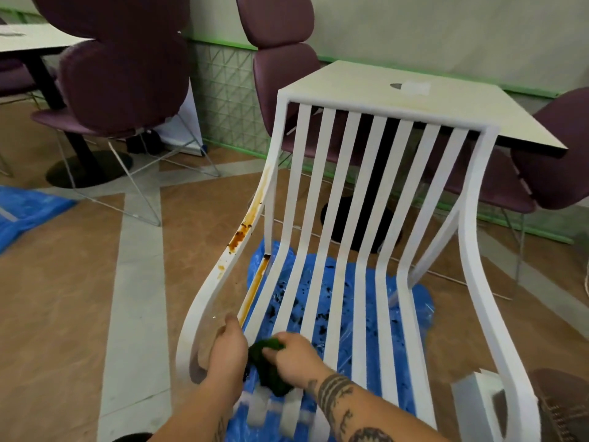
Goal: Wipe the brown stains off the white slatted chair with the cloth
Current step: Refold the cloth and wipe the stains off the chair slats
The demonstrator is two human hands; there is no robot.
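Right hand grip holds cloth, left hand grip clasps chair, slats running away lengthwise.

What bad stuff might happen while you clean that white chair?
The green cloth in the right hand is at the seat's front; if it is already dirty, it might smear the brown stains on the left armrest wider across the white chair.
The stained strip beside the seat slats sits in a narrow gap, so some brown could get missed.
The blue plastic sheet underneath looks spattered and crinkly; feet might slip on it.
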